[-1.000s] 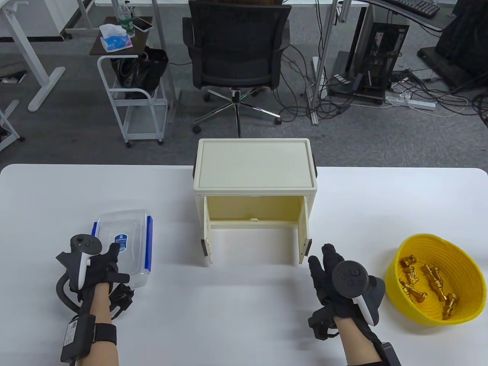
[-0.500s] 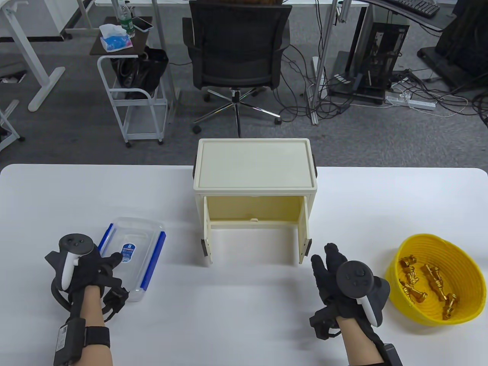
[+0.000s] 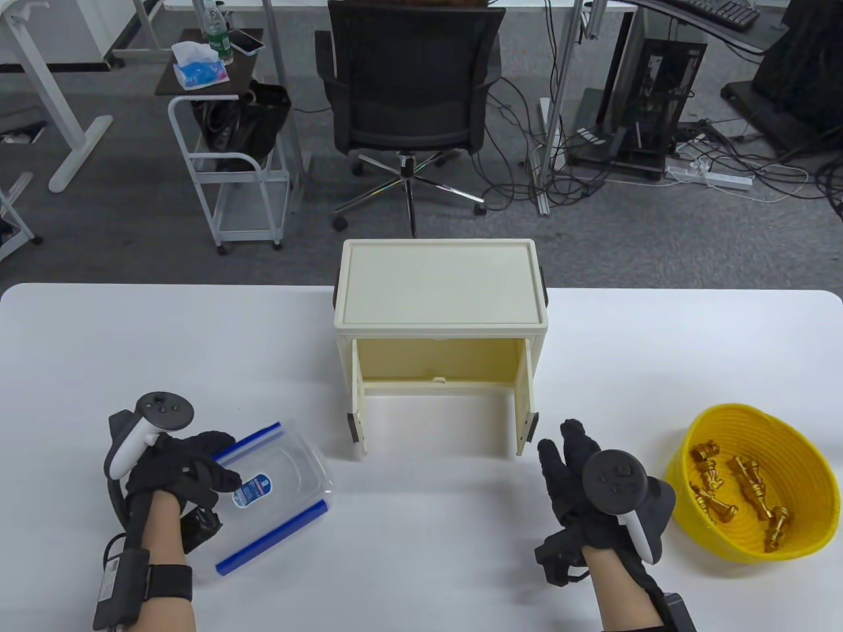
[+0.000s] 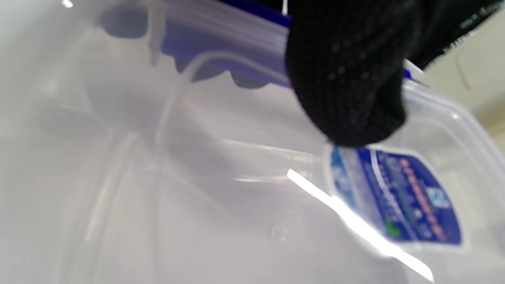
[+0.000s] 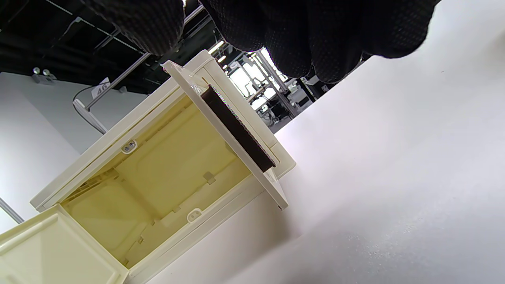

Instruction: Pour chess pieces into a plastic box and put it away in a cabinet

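A clear plastic box with blue clips and a blue label lies on the table at the front left, turned at an angle. My left hand grips its near-left end, thumb on the lid by the label; the left wrist view shows a gloved fingertip on the box. My right hand rests on its edge on the table, fingers extended, holding nothing. A yellow bowl at the right holds several gold chess pieces. The cream cabinet stands mid-table with both doors open; it also shows in the right wrist view.
The cabinet's open right door stands just left of my right hand. A black office chair and a white cart stand beyond the table's far edge.
My left hand has slid the plastic box toward the right and nearer the front edge, turning it clockwise. The right hand has barely moved.
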`<control>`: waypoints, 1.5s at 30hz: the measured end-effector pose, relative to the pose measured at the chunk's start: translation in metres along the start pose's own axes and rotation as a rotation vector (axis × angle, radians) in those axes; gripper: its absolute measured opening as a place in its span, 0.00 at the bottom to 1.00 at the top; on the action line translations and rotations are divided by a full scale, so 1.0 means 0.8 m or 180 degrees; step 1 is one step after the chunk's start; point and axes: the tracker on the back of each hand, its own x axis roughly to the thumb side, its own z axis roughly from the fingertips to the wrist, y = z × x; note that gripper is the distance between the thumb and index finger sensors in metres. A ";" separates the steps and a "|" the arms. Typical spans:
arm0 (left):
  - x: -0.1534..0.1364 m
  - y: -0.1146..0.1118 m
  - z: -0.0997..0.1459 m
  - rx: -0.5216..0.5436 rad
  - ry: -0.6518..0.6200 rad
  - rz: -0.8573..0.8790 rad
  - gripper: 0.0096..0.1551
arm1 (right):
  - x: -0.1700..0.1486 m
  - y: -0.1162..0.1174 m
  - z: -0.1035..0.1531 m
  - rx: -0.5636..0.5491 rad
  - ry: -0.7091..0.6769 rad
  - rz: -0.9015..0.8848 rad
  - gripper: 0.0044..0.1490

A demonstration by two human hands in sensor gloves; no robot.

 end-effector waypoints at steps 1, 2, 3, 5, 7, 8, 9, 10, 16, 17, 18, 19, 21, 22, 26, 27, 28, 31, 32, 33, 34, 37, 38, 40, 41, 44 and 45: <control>0.009 -0.004 -0.001 -0.0057 -0.0070 -0.0076 0.45 | 0.000 0.000 0.000 -0.0003 0.0001 -0.0012 0.43; 0.015 -0.007 -0.001 -0.0094 -0.0121 -0.0126 0.44 | 0.000 0.000 0.000 -0.0002 0.0003 -0.0017 0.43; 0.024 -0.012 -0.001 -0.0142 -0.0184 -0.0195 0.43 | -0.001 0.000 -0.001 -0.0002 0.0005 -0.0021 0.43; 0.039 -0.020 -0.001 -0.0218 -0.0294 -0.0328 0.42 | -0.001 -0.001 -0.001 -0.0003 0.0011 -0.0027 0.43; 0.050 -0.027 0.000 -0.0275 -0.0378 -0.0426 0.42 | -0.002 -0.002 -0.001 -0.0005 0.0018 -0.0040 0.43; 0.058 -0.032 0.000 -0.0316 -0.0434 -0.0482 0.42 | -0.002 -0.002 -0.001 -0.0008 0.0022 -0.0051 0.43; 0.063 -0.036 0.001 -0.0343 -0.0475 -0.0527 0.42 | -0.003 -0.003 -0.002 -0.0011 0.0025 -0.0059 0.43; 0.070 -0.040 0.002 -0.0370 -0.0517 -0.0587 0.42 | -0.003 -0.003 -0.002 -0.0015 0.0027 -0.0068 0.43; 0.105 -0.068 0.008 -0.0517 -0.0687 -0.0838 0.43 | -0.004 -0.004 -0.002 -0.0011 0.0035 -0.0083 0.43; 0.111 -0.074 0.009 -0.0551 -0.0724 -0.0883 0.44 | -0.004 -0.004 -0.002 -0.0010 0.0035 -0.0084 0.43; 0.116 -0.079 0.010 -0.0588 -0.0755 -0.0923 0.44 | -0.004 -0.005 -0.002 -0.0010 0.0036 -0.0086 0.43; 0.123 -0.086 0.011 -0.0650 -0.0800 -0.0976 0.44 | -0.004 -0.005 -0.002 -0.0013 0.0036 -0.0089 0.43; 0.133 -0.098 0.012 -0.0732 -0.0883 -0.1030 0.45 | -0.005 -0.005 -0.002 -0.0012 0.0034 -0.0091 0.43; 0.137 -0.102 0.013 -0.0765 -0.0910 -0.1041 0.45 | -0.005 -0.005 -0.002 -0.0012 0.0034 -0.0092 0.43; 0.148 -0.122 0.012 -0.0938 -0.0990 -0.1038 0.46 | -0.005 -0.005 -0.002 -0.0004 0.0032 -0.0088 0.43; 0.150 -0.126 0.012 -0.0979 -0.1010 -0.1012 0.46 | -0.005 -0.005 -0.002 -0.0002 0.0032 -0.0086 0.43; 0.152 -0.132 0.011 -0.1048 -0.1043 -0.0971 0.46 | -0.005 -0.005 -0.002 -0.0002 0.0031 -0.0082 0.43; 0.154 -0.144 0.006 -0.1220 -0.1130 -0.0802 0.48 | -0.005 -0.005 -0.002 0.0000 0.0031 -0.0079 0.43; 0.155 -0.147 0.006 -0.1256 -0.1135 -0.0739 0.48 | -0.005 -0.005 -0.002 -0.0002 0.0032 -0.0079 0.43; 0.156 -0.151 0.005 -0.1290 -0.1119 -0.0657 0.49 | -0.005 -0.005 -0.002 -0.0008 0.0032 -0.0075 0.43; 0.157 -0.154 0.006 -0.1299 -0.1105 -0.0600 0.49 | -0.005 -0.005 -0.002 -0.0009 0.0032 -0.0071 0.43; 0.161 -0.165 0.008 -0.1281 -0.1082 -0.0392 0.50 | -0.005 -0.004 -0.003 -0.0004 0.0038 -0.0079 0.43; 0.162 -0.169 0.009 -0.1281 -0.1079 -0.0320 0.50 | -0.005 -0.004 -0.003 -0.0002 0.0037 -0.0078 0.43; 0.165 -0.178 0.012 -0.1228 -0.1046 -0.0133 0.51 | -0.005 -0.004 -0.003 -0.0002 0.0034 -0.0074 0.43; 0.167 -0.182 0.014 -0.1188 -0.1013 -0.0030 0.51 | -0.005 -0.004 -0.003 -0.0002 0.0033 -0.0074 0.43; 0.170 -0.194 0.021 -0.1048 -0.0913 0.0248 0.51 | -0.004 -0.004 -0.003 0.0001 0.0029 -0.0075 0.43; 0.171 -0.197 0.023 -0.0995 -0.0890 0.0307 0.50 | -0.004 -0.004 -0.003 -0.0002 0.0028 -0.0075 0.43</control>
